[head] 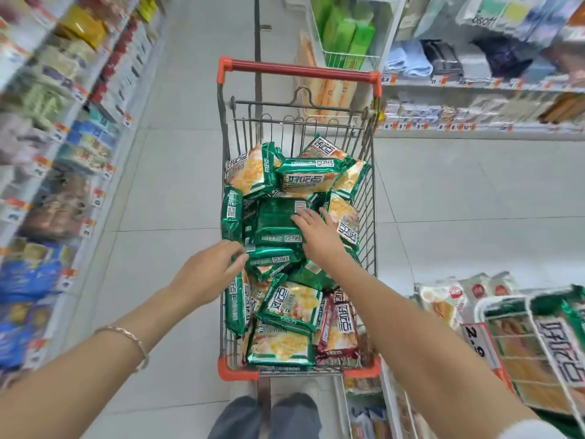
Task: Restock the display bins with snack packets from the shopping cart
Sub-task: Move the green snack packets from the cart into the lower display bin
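While reaching into the shopping cart (368, 217), pressing spread right hand (316, 231) flat atop snack packets (275, 221), relaxed left hand (209, 274) against their edge, presumably to gather several.

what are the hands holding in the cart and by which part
Nothing is clearly held. The right hand lies flat on a green packet; the left hand touches the nearer packet at its left end; whether it grips cannot be told.

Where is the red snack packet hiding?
In the head view, the red packet lies in the near right corner of the shopping cart, beside green packets.
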